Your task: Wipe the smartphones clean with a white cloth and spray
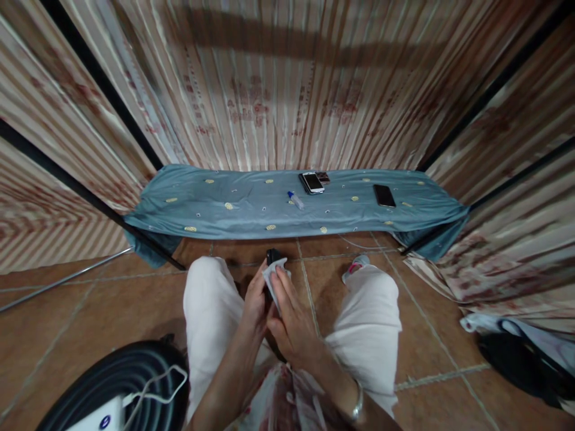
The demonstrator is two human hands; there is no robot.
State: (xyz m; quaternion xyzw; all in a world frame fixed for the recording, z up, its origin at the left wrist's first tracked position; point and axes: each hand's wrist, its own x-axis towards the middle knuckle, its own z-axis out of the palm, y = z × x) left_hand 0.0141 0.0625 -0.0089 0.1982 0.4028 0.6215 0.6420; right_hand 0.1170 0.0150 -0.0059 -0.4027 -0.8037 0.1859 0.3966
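Observation:
Between my knees, my left hand (256, 299) is wrapped round the edge of a black phone (272, 256), whose top end sticks out past the fingers. My right hand (288, 320) presses a light grey cloth (268, 276) against the phone's face with its fingers flat together. Most of the phone is hidden by the cloth and hands. Ahead on the bench lie a small clear bottle with a blue cap (295, 200), a white-framed phone (313, 182) on top of a dark one, and a separate black phone (384, 196) to the right.
A blue patterned cloth (245, 218) covers the narrow bench. Behind the white-framed phone is a small dark patterned item (323, 177). Black poles (108, 90) and striped curtains surround the bench. At lower left, a white power bank (105, 416) with a cable rests on a ridged black stool (135, 359).

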